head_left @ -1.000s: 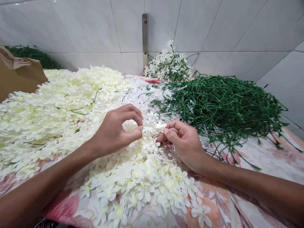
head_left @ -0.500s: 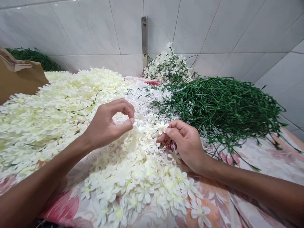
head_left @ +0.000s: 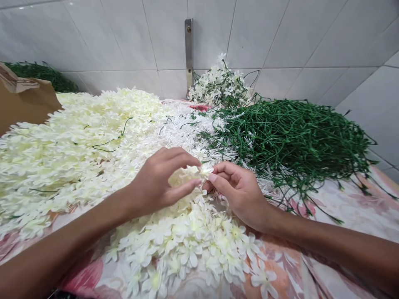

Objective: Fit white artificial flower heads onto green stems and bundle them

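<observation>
While the left hand (head_left: 156, 185), half curled, and the right hand (head_left: 238, 191), nearly closed, pinch a strand of artificial white blossoms (head_left: 191, 176) at the fingertips, cream flower garlands (head_left: 77, 141) lie heaped on a floral cloth (head_left: 349, 216), beside a mound of green plastic stems (head_left: 289, 141) and a flowered bunch (head_left: 221, 85) against white wall tiles (head_left: 280, 37).

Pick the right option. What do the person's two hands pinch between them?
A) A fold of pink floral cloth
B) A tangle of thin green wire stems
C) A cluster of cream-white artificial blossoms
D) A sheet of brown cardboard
C: the fingertips of the left hand and right hand meet on the cluster of cream-white artificial blossoms, while the green wire stems lie off to the right.
</observation>
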Action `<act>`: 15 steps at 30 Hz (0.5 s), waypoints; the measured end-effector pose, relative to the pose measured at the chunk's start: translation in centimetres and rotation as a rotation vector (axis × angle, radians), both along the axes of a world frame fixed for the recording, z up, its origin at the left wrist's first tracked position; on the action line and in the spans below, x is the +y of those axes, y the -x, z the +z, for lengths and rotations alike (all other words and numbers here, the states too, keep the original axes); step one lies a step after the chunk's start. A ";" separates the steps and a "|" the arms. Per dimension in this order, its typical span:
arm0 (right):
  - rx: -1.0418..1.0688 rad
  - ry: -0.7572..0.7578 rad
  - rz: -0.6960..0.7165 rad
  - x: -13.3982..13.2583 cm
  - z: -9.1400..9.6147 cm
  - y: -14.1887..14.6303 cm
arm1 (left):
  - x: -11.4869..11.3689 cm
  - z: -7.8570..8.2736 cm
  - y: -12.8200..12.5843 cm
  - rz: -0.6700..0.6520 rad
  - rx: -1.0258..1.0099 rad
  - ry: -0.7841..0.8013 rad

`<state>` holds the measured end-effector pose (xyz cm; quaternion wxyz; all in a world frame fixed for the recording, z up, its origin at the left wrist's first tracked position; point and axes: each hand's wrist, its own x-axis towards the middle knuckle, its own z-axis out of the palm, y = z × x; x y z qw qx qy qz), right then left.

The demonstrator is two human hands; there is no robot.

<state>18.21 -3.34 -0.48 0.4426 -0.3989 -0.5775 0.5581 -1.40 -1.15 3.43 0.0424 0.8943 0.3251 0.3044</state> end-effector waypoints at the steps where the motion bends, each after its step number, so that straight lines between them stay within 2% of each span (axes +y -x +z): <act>1: -0.004 -0.005 0.015 0.0 0.0 0.0 | -0.1 -0.4 -0.1 -0.035 0.005 -0.056; 4: -0.015 -0.042 0.065 0.1 0.2 -0.1 | 0.0 -1.1 -0.3 -0.072 -0.034 -0.112; 8: 0.010 -0.104 0.120 0.1 0.3 -0.5 | 0.1 -1.1 -0.4 -0.045 -0.111 -0.023; 15: 0.031 -0.081 0.132 0.1 0.4 -0.4 | 0.1 -0.6 -0.5 -0.001 -0.129 0.099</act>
